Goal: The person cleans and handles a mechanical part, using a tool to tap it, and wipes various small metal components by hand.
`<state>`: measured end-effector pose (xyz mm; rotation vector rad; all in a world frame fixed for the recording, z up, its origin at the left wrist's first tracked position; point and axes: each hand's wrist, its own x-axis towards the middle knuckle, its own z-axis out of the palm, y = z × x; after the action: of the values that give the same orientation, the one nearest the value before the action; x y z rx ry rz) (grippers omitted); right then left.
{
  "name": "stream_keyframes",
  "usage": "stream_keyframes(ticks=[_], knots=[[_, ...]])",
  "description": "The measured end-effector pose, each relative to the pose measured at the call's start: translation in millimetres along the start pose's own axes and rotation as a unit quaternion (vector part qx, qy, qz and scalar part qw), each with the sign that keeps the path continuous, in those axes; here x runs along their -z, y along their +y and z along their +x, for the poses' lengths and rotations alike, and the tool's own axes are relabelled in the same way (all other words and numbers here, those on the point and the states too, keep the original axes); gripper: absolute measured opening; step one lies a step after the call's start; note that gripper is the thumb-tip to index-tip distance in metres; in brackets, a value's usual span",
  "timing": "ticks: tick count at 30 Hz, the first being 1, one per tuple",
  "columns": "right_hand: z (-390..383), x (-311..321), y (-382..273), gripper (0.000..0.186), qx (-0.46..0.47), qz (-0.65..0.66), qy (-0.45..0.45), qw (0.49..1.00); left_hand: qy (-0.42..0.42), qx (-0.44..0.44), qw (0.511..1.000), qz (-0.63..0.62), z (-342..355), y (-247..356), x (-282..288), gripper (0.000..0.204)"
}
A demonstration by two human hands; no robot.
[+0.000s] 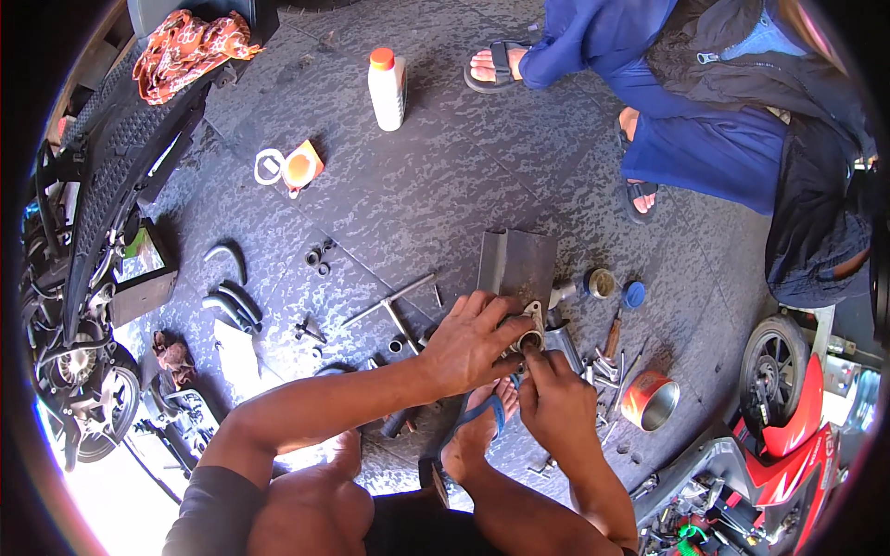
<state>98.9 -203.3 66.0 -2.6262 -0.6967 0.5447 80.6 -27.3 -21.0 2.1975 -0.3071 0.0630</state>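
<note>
Taking the flanged metal part [534, 309] as the clock's centre, with 12 o'clock straight away from the person, it sits raised in front of the knees, between the two hands. The left hand [475, 345] comes in from 8 o'clock, its fingers and thumb clamped on the part's near-left side, and this hand is best used as the vice: firm, wrist settled, flange tipped so its opening shows. The right hand [559, 398] reaches up from 5 o'clock with thumb and forefinger bunched at the part's lower edge; whether they pinch, press or only touch there, I cannot tell. Good work here probably asks for small, even finger pressure, square to the opening, easing off if anything binds rather than forcing it at a slant. Because the sandalled foot [468, 443] lies at about 7 o'clock beneath, a slip could land on toes, so a secure left grip matters most. Grit is another risk: the flange face is better held clear of the dark floor [436, 204]. The loose tools [608, 369] near 4 o'clock and the T-shaped wrench [394, 315] at 9 are within easy reach.
</note>
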Motion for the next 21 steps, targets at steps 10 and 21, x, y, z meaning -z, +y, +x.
stream_keyframes(ticks=[10,21], knots=[[-29,10,24,0.058,-0.111,0.595,0.053,0.794,0.036,0.105,0.978,-0.177,-34,27,-1,0.038],[-27,-4,-1,0.049,0.044,0.151,0.098,0.983,-0.054,0.324,0.844,-0.425,-31,54,-1,0.036]])
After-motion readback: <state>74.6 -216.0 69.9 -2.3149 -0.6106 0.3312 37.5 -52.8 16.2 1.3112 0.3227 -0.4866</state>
